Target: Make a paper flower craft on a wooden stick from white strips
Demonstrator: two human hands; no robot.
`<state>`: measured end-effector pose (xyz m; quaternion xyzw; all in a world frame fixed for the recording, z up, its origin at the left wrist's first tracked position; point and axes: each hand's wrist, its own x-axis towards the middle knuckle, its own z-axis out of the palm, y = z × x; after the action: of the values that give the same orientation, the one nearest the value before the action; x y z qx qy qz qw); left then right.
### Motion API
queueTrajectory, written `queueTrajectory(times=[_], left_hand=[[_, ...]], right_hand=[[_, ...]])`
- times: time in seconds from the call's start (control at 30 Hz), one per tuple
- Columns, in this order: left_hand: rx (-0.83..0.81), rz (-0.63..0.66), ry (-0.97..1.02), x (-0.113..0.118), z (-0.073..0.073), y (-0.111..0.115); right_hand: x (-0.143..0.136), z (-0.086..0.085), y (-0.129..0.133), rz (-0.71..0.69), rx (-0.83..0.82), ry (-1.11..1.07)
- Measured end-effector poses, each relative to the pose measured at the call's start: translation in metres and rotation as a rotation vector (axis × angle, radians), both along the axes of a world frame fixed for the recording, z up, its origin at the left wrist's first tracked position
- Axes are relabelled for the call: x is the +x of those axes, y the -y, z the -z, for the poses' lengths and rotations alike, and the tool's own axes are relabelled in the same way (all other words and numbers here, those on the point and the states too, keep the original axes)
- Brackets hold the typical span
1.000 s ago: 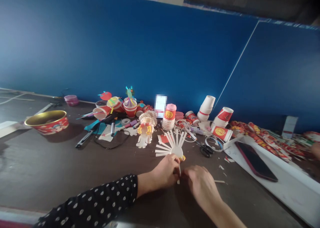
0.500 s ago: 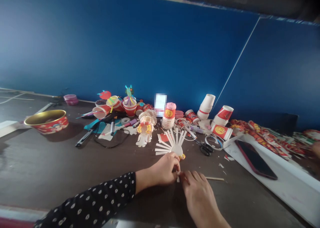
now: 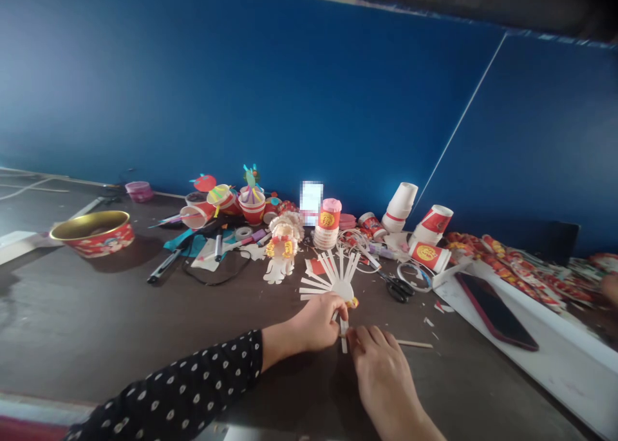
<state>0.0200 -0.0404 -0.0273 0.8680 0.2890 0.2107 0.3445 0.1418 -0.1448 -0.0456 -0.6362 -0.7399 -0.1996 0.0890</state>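
"Tabletop (image 3: 193, 325) first; containers?"
"White tray (image 3: 570, 380), phone (image 3: 497, 312) lying inside; gold-rimmed bowl (image 3: 103, 243), contents unclear; red-and-white cup (image 3: 252, 213), coloured strips in it."
"Hands?"
"Left hand (image 3: 321, 320), fingers pinched together, grips the fringed paper (image 3: 342, 291) on the tabletop. Right hand (image 3: 383, 370), closely curled, holds a thin stick (image 3: 416, 344) across one paper strip (image 3: 344, 346)."

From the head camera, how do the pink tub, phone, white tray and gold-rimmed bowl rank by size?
Largest to smallest, as they look:
1. White tray
2. Gold-rimmed bowl and phone, too alike to rank
3. Pink tub
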Motion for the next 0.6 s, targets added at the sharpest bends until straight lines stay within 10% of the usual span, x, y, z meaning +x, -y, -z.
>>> queueTrajectory(times=[0.6], left_hand=[[0.054, -0.029, 0.049, 0.0005, 0.0046, -0.0035]], right_hand=[[-0.006, -0.009, -0.0064, 0.125, -0.168, -0.013]])
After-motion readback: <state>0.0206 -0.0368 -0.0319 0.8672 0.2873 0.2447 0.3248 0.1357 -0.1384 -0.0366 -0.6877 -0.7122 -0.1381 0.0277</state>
